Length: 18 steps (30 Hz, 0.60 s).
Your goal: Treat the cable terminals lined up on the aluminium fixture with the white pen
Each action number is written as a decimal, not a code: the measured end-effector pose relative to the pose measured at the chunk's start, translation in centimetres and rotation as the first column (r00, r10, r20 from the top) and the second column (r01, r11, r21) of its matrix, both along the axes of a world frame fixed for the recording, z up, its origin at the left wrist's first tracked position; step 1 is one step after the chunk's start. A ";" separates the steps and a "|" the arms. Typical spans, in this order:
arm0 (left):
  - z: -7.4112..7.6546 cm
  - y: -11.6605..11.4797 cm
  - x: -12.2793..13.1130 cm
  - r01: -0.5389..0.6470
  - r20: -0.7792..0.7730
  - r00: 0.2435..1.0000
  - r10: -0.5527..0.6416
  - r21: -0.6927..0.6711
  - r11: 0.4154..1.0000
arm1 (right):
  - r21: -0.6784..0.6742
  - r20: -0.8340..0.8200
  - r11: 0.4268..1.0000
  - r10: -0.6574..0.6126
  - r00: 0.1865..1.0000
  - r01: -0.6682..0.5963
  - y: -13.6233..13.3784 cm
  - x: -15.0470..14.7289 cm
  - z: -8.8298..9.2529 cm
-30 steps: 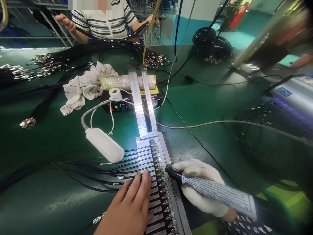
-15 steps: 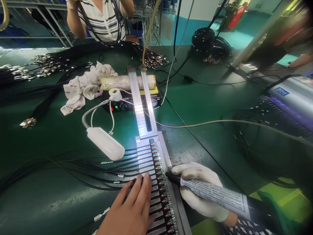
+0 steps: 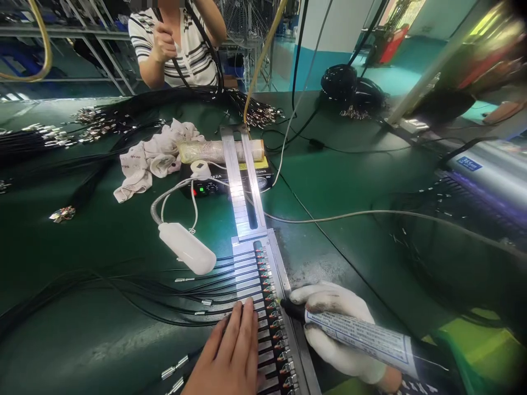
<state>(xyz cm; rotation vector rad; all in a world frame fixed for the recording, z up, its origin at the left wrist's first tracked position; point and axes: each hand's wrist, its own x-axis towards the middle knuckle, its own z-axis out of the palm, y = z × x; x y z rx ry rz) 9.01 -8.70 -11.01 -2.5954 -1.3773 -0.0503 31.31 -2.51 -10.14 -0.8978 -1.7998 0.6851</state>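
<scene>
My left hand [image 3: 233,351] is bare and lies flat, fingers stretched out, across black cables at the left side of a long metal fixture [image 3: 246,244]. Small connector ends [image 3: 275,314] with coloured wires sit in a row along the fixture, their black cables [image 3: 164,293] running off leftward. In a white glove, my right hand [image 3: 340,329] is wrapped around a labelled glue syringe [image 3: 362,334] with a black nozzle. The nozzle tip is close to the connector row, just beyond my left fingertips; whether it touches cannot be made out.
A white lamp [image 3: 187,247] on a flexible neck lights the fixture. Behind stand a black control box [image 3: 214,184], a roll [image 3: 197,152] and a crumpled cloth [image 3: 156,151]. Cable bundles [image 3: 164,99] lie farther back, before a co-worker [image 3: 181,55]. A silver UV unit [image 3: 489,164] is at right.
The view has tilted, so the scene sits slightly lower. My hands and the syringe keep nearly the same place at the connector row. The co-worker's hand has come down into view.
</scene>
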 end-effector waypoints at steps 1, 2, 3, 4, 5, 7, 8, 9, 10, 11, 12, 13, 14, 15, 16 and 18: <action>-0.2 0.0 -0.1 0.013 0.001 1.000 -0.013 0.005 1.000 | 0.005 -0.004 1.000 0.000 1.000 0.000 0.0 0.0 0.0; -0.4 0.0 -0.3 0.027 0.005 1.000 -0.027 0.013 1.000 | 0.007 -0.003 1.000 0.002 1.000 -0.002 -0.1 0.0 0.0; -0.6 0.0 -0.4 0.039 0.009 0.999 -0.039 0.023 0.999 | 0.008 0.000 1.000 0.003 1.000 -0.003 -0.1 0.0 0.0; -0.8 0.0 -0.4 0.047 0.014 0.999 -0.048 0.036 0.998 | 0.006 0.005 1.000 0.003 1.000 -0.003 -0.1 0.0 0.0; -0.9 0.0 -0.5 0.051 0.016 0.999 -0.052 0.046 0.998 | 0.003 0.010 1.000 0.004 1.000 -0.004 -0.1 0.1 -0.1; -0.8 0.1 -0.4 0.046 0.007 0.999 -0.046 0.050 0.998 | 0.000 0.013 1.000 0.005 1.000 -0.005 -0.1 0.1 -0.1; -0.8 0.1 -0.4 0.043 0.002 0.999 -0.043 0.050 0.998 | 0.000 0.011 1.000 0.005 1.000 -0.005 -0.1 0.1 -0.1; -0.7 0.2 -0.3 0.040 0.001 0.999 -0.040 0.053 0.998 | 0.002 0.009 1.000 0.006 1.000 -0.006 -0.1 0.1 0.0; -0.6 0.2 -0.3 0.038 0.003 0.999 -0.038 0.056 0.998 | 0.003 0.010 1.000 0.009 1.000 -0.009 -0.1 0.1 0.0; -0.6 0.3 -0.3 0.036 0.005 0.999 -0.036 0.058 0.998 | 0.006 0.010 1.000 0.008 1.000 -0.008 -0.1 0.1 0.0; -0.5 0.3 -0.3 0.034 0.008 0.999 -0.034 0.060 0.998 | 0.005 0.012 1.000 0.006 1.000 -0.006 -0.1 0.1 0.0; -0.4 0.4 -0.2 0.031 0.010 0.999 -0.032 0.060 0.998 | 0.004 0.015 1.000 0.004 1.000 -0.004 -0.1 0.1 0.1; -0.3 0.4 -0.2 0.028 0.013 0.999 -0.029 0.062 0.998 | 0.004 0.017 1.000 0.001 1.000 -0.001 -0.1 0.1 0.1; -0.2 0.4 -0.2 0.026 0.016 1.000 -0.027 0.064 0.998 | 0.007 0.017 1.000 0.000 1.000 0.000 -0.1 0.1 0.1; -0.1 0.4 -0.1 0.022 0.021 0.999 -0.024 0.063 0.998 | 0.009 0.016 1.000 0.001 1.000 -0.001 -0.1 0.1 0.0; 0.1 0.5 0.0 0.016 0.037 0.999 -0.018 0.057 0.998 | 0.009 0.020 1.000 0.011 1.000 -0.011 -0.1 0.1 0.0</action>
